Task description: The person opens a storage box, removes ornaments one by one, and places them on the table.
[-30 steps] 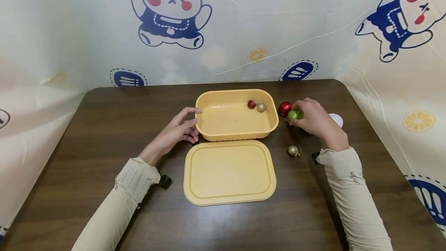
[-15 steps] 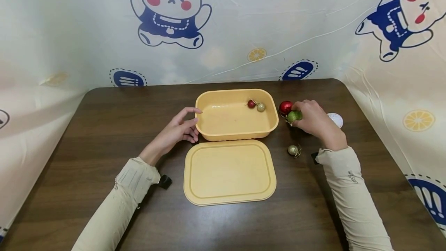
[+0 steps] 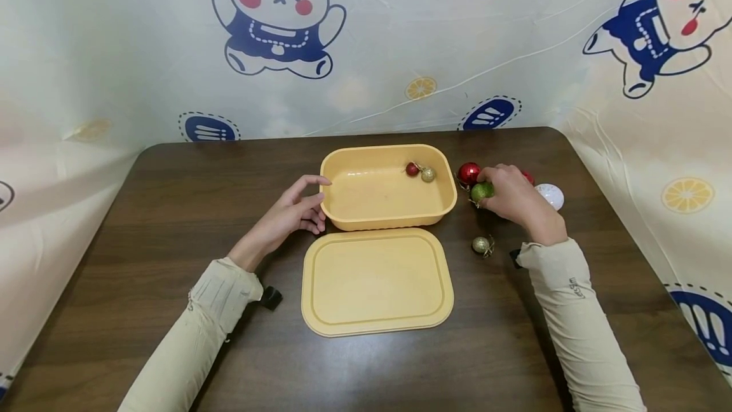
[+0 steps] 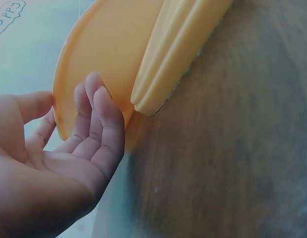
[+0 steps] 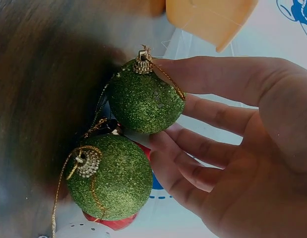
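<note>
My right hand pinches a green glitter Christmas bauble between thumb and fingers, near its gold cap. A second green bauble lies against it in the right wrist view, under the fingers. A shiny red bauble sits just beyond my fingertips. My left hand holds the left end of the yellow container, index finger over the rim and thumb outside, other fingers curled beside the wall. A small dark red bauble and a small gold one lie inside, at the right.
The yellow lid lies flat in front of the container. A loose gold bauble rests on the wooden table, right of the lid. Beyond my right hand are a white bauble and another red one, partly hidden.
My right hand shifts very slightly left with the green bauble, and part of a red bauble shows behind it. My left hand and the container stay put.
</note>
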Action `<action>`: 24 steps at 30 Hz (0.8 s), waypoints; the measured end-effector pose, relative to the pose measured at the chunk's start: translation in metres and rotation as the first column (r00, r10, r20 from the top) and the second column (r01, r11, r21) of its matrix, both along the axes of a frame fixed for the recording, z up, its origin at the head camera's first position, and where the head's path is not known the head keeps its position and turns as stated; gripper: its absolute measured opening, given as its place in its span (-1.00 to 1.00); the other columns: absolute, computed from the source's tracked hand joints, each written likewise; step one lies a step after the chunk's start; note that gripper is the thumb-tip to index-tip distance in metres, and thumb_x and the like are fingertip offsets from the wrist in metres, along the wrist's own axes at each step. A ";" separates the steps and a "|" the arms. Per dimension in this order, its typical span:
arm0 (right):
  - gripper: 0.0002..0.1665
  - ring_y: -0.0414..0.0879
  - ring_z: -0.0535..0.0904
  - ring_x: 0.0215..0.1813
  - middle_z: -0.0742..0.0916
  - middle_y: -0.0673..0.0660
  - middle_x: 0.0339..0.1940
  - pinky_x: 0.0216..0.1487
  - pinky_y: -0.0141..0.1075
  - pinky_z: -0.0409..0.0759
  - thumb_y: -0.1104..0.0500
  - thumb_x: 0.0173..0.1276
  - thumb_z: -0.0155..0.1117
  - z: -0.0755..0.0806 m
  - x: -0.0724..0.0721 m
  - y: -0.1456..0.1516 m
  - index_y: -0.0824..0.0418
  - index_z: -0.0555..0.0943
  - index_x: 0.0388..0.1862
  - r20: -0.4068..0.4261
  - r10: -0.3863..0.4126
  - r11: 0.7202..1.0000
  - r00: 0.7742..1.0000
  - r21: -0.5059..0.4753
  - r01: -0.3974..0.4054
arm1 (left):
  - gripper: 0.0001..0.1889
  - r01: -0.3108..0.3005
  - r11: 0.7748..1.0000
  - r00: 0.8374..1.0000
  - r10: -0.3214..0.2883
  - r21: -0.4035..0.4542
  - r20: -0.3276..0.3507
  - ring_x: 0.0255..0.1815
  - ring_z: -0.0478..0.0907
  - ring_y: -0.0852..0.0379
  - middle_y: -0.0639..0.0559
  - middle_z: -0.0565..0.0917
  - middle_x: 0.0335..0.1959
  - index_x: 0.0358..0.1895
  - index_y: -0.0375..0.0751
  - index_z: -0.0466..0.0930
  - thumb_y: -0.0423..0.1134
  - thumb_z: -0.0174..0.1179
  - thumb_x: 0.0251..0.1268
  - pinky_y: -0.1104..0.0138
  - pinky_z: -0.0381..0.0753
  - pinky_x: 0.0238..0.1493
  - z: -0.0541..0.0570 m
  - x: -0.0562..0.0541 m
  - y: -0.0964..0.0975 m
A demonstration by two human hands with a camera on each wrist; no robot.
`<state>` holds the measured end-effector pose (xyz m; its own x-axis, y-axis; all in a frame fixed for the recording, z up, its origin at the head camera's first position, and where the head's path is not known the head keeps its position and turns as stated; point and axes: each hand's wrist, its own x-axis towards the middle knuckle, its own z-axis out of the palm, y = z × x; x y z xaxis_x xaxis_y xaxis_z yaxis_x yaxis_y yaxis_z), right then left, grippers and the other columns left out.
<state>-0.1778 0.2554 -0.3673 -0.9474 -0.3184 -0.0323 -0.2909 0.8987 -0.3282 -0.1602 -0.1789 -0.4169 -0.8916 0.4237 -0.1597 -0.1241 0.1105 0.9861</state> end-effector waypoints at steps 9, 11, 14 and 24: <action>-0.55 0.30 0.49 0.03 0.65 0.43 -0.05 0.10 0.16 0.48 0.36 0.16 0.35 0.009 0.001 0.000 0.46 0.58 0.06 0.002 0.006 1.000 1.000 0.015 -0.006 | -0.52 0.003 1.000 1.000 -0.003 -0.001 -0.004 -0.41 0.62 -0.06 -0.25 0.55 -0.31 0.42 -0.01 0.22 -0.01 0.02 0.57 0.14 0.71 -0.32 0.001 0.000 0.000; -0.53 0.31 0.49 0.04 0.64 0.44 -0.03 0.11 0.19 0.48 0.36 0.17 0.33 0.012 0.002 0.000 0.46 0.57 0.09 0.016 0.002 1.000 1.000 0.016 -0.002 | -0.54 0.001 1.000 1.000 -0.001 -0.003 -0.005 -0.41 0.62 -0.06 -0.25 0.55 -0.31 0.40 0.03 0.24 -0.01 0.02 0.57 0.14 0.71 -0.32 0.001 0.000 0.000; -0.53 0.32 0.49 0.06 0.64 0.43 0.00 0.15 0.20 0.45 0.36 0.19 0.34 0.016 0.003 -0.002 0.44 0.57 0.11 0.026 -0.004 1.000 1.000 0.010 0.003 | -0.58 -0.002 1.000 1.000 0.002 -0.005 -0.005 -0.41 0.62 -0.06 -0.25 0.55 -0.31 0.38 0.07 0.26 -0.02 0.02 0.57 0.15 0.71 -0.32 0.001 0.000 0.000; -0.57 0.30 0.49 0.04 0.65 0.41 -0.01 0.12 0.18 0.45 0.29 0.25 0.36 0.025 0.008 -0.004 0.41 0.59 0.09 -0.018 -0.003 1.000 1.000 -0.009 0.003 | -0.58 -0.001 1.000 1.000 0.001 0.001 -0.001 -0.42 0.62 -0.04 -0.24 0.55 -0.32 0.38 0.06 0.27 -0.03 0.03 0.57 0.15 0.71 -0.32 0.001 0.000 0.000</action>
<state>-0.1697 0.2519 -0.3424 -0.9488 -0.3156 -0.0127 -0.2939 0.8969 -0.3306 -0.1600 -0.1785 -0.4159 -0.8922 0.4232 -0.1578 -0.1227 0.1091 0.9864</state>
